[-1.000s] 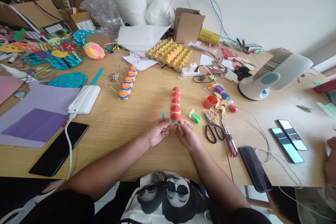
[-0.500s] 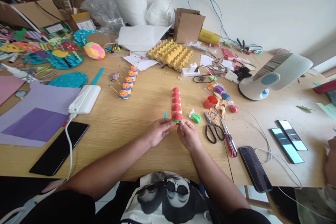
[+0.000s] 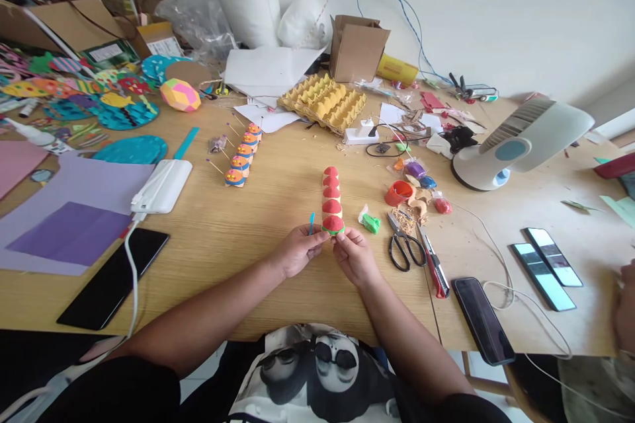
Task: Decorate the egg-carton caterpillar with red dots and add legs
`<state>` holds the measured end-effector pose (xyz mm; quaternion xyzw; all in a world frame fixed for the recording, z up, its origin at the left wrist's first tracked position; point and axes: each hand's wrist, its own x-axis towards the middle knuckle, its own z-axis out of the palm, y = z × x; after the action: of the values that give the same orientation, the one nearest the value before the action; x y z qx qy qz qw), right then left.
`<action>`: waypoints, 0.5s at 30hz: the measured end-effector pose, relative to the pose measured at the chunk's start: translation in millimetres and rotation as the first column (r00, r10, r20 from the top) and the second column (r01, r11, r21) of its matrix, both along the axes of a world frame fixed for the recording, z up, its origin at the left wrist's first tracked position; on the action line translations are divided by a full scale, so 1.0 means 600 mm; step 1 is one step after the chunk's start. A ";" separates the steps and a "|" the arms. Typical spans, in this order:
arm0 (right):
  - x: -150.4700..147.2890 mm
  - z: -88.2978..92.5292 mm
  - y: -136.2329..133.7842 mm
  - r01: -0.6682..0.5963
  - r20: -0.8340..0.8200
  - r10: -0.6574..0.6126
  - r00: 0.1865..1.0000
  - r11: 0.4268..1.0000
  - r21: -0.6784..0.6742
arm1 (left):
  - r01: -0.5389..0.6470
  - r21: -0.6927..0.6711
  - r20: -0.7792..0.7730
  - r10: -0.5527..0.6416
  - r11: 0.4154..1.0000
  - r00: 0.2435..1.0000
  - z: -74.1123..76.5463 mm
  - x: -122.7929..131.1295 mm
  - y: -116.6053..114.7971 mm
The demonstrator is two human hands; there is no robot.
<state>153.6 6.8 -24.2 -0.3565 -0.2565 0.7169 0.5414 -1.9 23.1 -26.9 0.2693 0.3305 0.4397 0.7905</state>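
A strip of egg-carton cups [image 3: 332, 191], its domes covered in red with a green band along the near end, points away from me. My left hand [image 3: 298, 252] pinches the left side of that near end, and a thin blue stick, perhaps a clay tool [image 3: 311, 221], sticks up from its fingers. On the other side, the closed fingers of my right hand [image 3: 355, 255] grip the same end. Just right of the strip lies bright green clay [image 3: 370, 221] in a clear wrapper. A decorated orange and blue egg-carton strip [image 3: 240, 164] with pins stuck in it stands farther left.
Scissors [image 3: 405, 246], a red utility knife [image 3: 435, 269] and a dark phone [image 3: 482, 319] lie right of my hands. Behind them are a red cup [image 3: 398, 193] and a white fan [image 3: 510, 142]. A yellow egg tray [image 3: 325, 104] sits at the back; a power bank [image 3: 166, 188] lies left.
The near end of the red strip has tipped slightly, showing a little lower and to the left. Both hands keep their hold on it.
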 end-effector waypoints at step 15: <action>-0.003 -0.003 -0.001 -0.001 -0.054 0.001 0.999 1.000 -0.010 | -0.035 0.005 -0.035 0.035 0.999 0.999 0.006 0.003 -0.003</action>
<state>151.6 6.3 -26.3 -0.3397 -0.2382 0.7279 0.5460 -0.1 21.0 -23.1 0.2729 0.3479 0.4496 0.7761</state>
